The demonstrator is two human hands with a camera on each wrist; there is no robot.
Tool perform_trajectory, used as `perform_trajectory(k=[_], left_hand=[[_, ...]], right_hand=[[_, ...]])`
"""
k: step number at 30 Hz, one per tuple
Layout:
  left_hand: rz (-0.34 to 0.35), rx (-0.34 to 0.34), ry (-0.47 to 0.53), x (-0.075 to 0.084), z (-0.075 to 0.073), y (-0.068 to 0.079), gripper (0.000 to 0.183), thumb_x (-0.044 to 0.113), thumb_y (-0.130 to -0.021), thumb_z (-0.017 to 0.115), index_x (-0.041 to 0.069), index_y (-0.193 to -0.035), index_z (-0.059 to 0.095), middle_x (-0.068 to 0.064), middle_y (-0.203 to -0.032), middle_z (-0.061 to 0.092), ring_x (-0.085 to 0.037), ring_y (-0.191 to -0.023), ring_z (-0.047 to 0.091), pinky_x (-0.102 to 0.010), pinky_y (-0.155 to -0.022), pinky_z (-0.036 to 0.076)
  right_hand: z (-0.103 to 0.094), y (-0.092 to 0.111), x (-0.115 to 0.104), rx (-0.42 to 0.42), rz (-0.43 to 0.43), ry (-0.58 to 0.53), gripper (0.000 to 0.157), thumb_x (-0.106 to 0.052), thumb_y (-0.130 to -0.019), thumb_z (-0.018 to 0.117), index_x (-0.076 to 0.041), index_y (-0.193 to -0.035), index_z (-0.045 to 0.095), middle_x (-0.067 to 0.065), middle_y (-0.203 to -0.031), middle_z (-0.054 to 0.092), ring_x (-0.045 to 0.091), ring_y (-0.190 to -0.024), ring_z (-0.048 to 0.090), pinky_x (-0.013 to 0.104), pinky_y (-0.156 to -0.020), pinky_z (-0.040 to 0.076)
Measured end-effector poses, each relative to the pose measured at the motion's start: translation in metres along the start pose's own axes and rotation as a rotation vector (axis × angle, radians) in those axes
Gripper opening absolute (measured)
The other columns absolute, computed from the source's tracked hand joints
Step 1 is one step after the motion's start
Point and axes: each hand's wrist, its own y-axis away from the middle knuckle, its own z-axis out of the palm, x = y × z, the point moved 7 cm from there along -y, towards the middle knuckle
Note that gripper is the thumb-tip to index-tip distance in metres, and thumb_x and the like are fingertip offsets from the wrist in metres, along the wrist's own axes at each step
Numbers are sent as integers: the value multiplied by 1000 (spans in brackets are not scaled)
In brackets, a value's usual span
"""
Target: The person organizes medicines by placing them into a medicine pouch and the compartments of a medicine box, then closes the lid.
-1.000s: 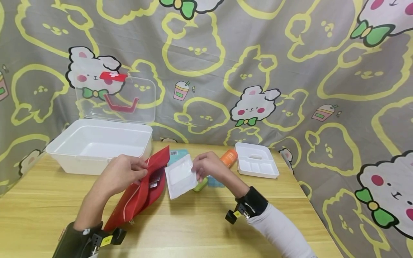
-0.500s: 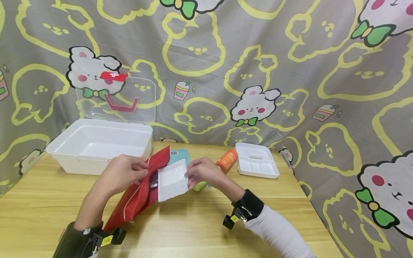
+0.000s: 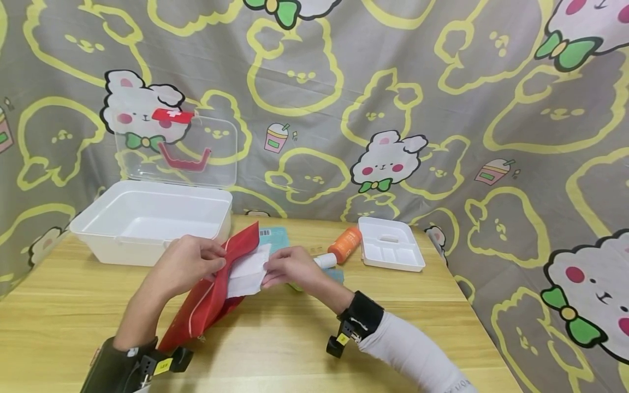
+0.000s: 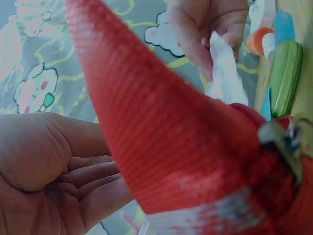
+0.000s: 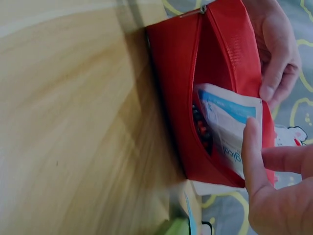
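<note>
A red zippered pouch stands on the table with its mouth unzipped. My left hand pinches the pouch's upper edge between thumb and fingers. In my right hand, thumb and fingers pinch a flat white packet by its edge. The packet sits partly inside the pouch's mouth. In the right wrist view the packet shows a blue band and printed lettering, and small dark and red items lie deeper in the pouch. The left wrist view has the pouch's red fabric covering much of the scene.
Behind the left hand stands a white box with its clear lid raised. An orange bottle with a white cap lies near a white divided tray. Blue packets and a green object lie behind the right hand.
My right hand has moved left with the white packet, bringing it from beside the pouch into the pouch's mouth. My left hand has stayed in place on the pouch.
</note>
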Motion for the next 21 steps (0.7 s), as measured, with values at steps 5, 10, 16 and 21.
perform_trajectory(k=[5,10,16,21], left_hand=[[12,1,-7,0,-1,0,32,9,-89,74,-7,-117,70,-22,-101,75,-17,-73,72,-39,-69,64],[24,3,-10,1,-2,0,32,9,-89,75,-7,-117,70,-23,-101,74,-17,-74,72,-39,-68,64],[30,3,-5,1,-2,0,31,8,-90,74,-7,-117,70,-23,-100,75,-17,-72,72,-39,-68,64],[28,3,-1,2,-2,1,29,8,-90,73,-6,-116,71,-22,-99,75,-16,-71,72,-39,-69,64]], right_hand=[[13,-5,1,34,-5,-32,15,-4,-94,66,8,-102,69,18,-78,74,19,-67,75,53,-90,58],[25,-12,4,90,-36,-44,15,-3,-95,66,10,-100,68,24,-82,74,22,-69,76,54,-88,58],[36,-20,7,155,-92,-75,11,0,-92,67,10,-97,65,28,-83,73,20,-64,74,42,-72,64],[42,-25,5,175,-147,-24,11,0,-93,65,11,-96,66,23,-80,74,18,-62,74,36,-65,64]])
